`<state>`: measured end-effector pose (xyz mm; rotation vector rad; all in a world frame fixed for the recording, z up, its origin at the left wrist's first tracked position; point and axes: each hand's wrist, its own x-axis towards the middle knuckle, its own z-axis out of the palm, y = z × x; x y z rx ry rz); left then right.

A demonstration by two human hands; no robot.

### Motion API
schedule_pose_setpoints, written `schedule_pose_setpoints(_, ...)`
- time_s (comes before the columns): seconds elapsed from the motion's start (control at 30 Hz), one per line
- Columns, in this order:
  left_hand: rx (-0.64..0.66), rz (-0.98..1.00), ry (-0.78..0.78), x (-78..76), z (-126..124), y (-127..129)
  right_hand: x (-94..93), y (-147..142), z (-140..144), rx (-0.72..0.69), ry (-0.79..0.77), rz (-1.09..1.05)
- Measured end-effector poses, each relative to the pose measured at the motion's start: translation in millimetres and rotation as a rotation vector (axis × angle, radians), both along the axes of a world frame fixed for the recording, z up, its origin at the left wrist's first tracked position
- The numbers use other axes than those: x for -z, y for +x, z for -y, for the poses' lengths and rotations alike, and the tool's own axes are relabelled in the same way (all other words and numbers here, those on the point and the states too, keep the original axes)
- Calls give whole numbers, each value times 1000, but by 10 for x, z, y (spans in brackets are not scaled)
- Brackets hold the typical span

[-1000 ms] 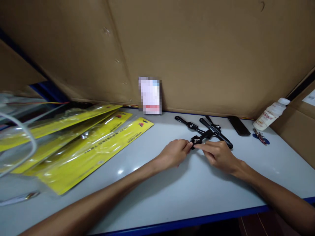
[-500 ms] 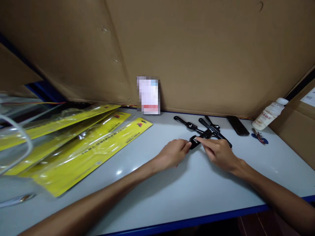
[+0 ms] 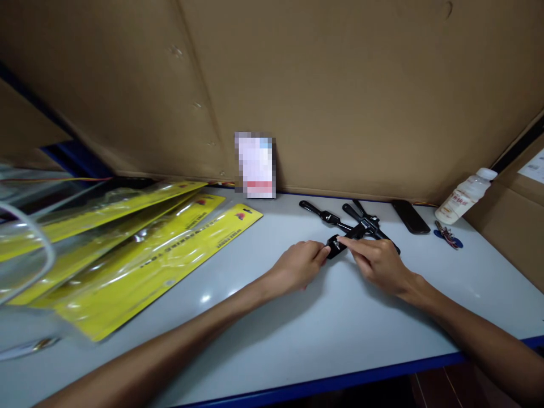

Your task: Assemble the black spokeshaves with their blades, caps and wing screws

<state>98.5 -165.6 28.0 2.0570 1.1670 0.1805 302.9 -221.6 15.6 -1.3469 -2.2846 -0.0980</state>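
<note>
Black, slim-handled tool [image 3: 340, 245] pinched by both hands, left [image 3: 297, 265] & right [image 3: 378, 263], on glossy table [image 3: 297, 340].

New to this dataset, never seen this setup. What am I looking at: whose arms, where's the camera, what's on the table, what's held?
There is no machine: a person works with two bare hands, filmed by a camera on their own head looking forward and down, so the arms enter from below. The left hand and right hand meet on a small black tool piece at the near end of a pile of black tools on a pale table. To the left lie yellow packaging cards in clear plastic. At the right stand a white bottle, a dark phone and keys. Cardboard walls surround the table.
</note>
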Motion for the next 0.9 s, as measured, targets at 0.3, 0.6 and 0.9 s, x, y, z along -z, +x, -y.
schedule_pose_setpoints(0.3,47,-102,153,-11,43,23,44,-133,27,40,23,-49)
schedule_pose_setpoints(0.6,67,-189,219,-18,61,29,102,-151,-7,-9,10,-208)
schedule_pose_setpoints(0.9,29,-111,228,-22,86,33,125,-201,-43,47,-43,-352)
